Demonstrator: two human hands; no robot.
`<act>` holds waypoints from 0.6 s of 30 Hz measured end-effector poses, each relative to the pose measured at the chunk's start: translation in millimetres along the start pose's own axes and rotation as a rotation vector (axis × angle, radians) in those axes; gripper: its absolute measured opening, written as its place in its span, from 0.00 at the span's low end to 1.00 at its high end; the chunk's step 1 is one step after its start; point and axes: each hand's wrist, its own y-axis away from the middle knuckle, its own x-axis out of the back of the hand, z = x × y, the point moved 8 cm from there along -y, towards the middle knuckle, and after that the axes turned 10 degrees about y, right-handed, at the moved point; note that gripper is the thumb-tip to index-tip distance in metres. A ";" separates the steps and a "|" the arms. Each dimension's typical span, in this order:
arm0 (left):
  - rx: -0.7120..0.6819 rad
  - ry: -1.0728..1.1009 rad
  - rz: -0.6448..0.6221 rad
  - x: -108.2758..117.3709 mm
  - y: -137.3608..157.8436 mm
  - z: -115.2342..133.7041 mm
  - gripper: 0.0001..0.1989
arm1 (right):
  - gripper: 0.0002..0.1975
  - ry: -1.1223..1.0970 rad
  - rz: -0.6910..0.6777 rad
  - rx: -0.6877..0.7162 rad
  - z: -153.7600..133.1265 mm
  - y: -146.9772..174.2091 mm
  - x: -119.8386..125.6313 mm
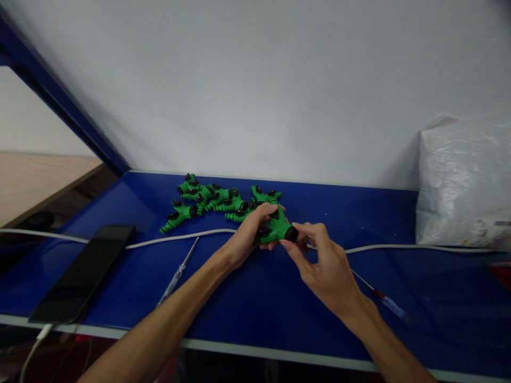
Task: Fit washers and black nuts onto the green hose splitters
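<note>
My left hand (pixel 244 238) is wrapped round a green Y-shaped hose splitter (pixel 278 227) with black valve levers, thumb on top. One end of the splitter, a black collar, points right. At that collar, the thumb and fingertips of my right hand (pixel 328 268) pinch together; whether a small part sits between them is hidden. Behind my left hand lies a loose group of several more green hose splitters (pixel 211 198) with black levers. Another splitter (pixel 263 195) rests just beyond my fingers.
On the blue table (pixel 247 303) a white cable (pixel 191 235) runs crosswise. A black phone (pixel 85 274) lies at left. One screwdriver (pixel 175 277) is beside my left forearm, another screwdriver (pixel 389 304) right of my right hand. A wrapped plastic package (pixel 465 181) stands at right.
</note>
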 end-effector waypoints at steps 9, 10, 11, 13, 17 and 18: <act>-0.218 -0.159 0.077 0.2 5.6 20.5 0.14 | 0.15 -0.635 -0.165 -0.463 23.7 1.3 -24.8; -0.237 -0.169 0.077 -0.2 6.3 22.7 0.15 | 0.16 -0.699 -0.189 -0.507 24.9 1.8 -28.2; -0.251 -0.178 0.075 -0.7 6.9 24.5 0.15 | 0.18 -0.755 -0.216 -0.550 25.9 2.5 -31.4; -0.268 -0.193 0.081 -0.7 7.9 26.7 0.16 | 0.19 -0.852 -0.269 -0.634 27.4 4.5 -36.5; -0.290 -0.214 0.092 0.0 9.4 28.1 0.16 | 0.20 -1.004 -0.335 -0.739 27.3 7.8 -41.1; -0.291 -0.220 0.089 -0.2 9.4 27.8 0.16 | 0.20 -1.020 -0.346 -0.746 27.0 8.3 -41.7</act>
